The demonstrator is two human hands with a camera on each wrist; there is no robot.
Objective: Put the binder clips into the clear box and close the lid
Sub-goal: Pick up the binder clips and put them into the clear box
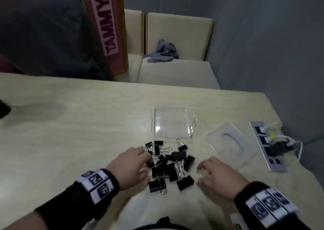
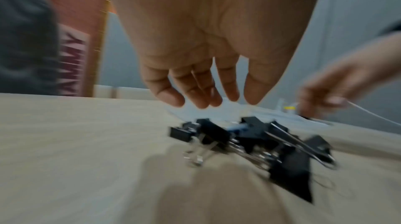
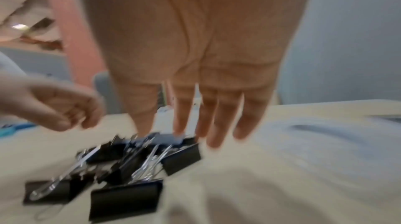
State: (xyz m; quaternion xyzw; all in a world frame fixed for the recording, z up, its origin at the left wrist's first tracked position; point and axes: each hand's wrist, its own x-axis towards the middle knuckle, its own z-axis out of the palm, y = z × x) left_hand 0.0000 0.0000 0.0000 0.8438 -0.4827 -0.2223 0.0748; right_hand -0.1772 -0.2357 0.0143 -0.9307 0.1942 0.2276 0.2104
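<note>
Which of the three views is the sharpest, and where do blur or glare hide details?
Head view: sharpest; dim light, a small glare spot on the clear box, right hand slightly smeared. Left wrist view: motion blur streaks the binder clips and table. Right wrist view: blurred most; the clips' edges are soft.

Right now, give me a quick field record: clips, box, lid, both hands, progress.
binder clips: black, piled loose on the table, none in the box
clear box: open, empty, just beyond the pile
lid: off, flat on the table to the right of the box
left hand: fingers relaxed at the pile's left edge, holding nothing
right hand: fingers spread, right of the pile, holding nothing
progress: no clip loaded yet; lid not yet closed
</note>
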